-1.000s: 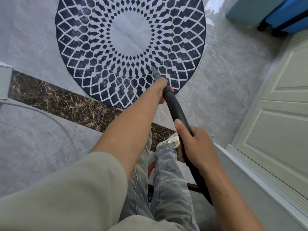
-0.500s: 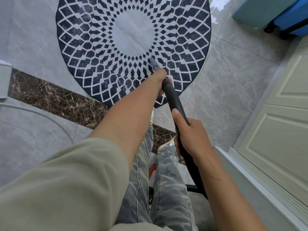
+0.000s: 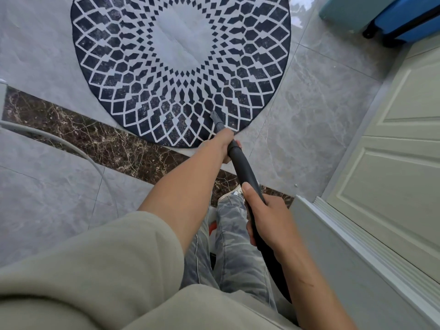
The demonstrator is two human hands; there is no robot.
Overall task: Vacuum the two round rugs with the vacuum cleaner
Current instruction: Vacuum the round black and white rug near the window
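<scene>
Both hands curled round the vacuum wand [image 3: 245, 171], left hand [image 3: 225, 142] forward, right hand [image 3: 266, 219] behind, grey nozzle [image 3: 217, 120] rested on the round rug [image 3: 142, 91] near its edge

Grey tile floor [image 3: 321, 115] w/ dark brown marble strip [image 3: 71, 129] across it. Round navy & white rug [image 3: 133, 91] lies flat, near edge at the strip. Grey cable [image 3: 71, 148] curves at left. Blue suitcase [image 3: 409, 17] & teal case [image 3: 345, 10] stand top right.

Glossy floor tiles [image 3: 321, 120], matt wand [image 3: 242, 167]
</scene>
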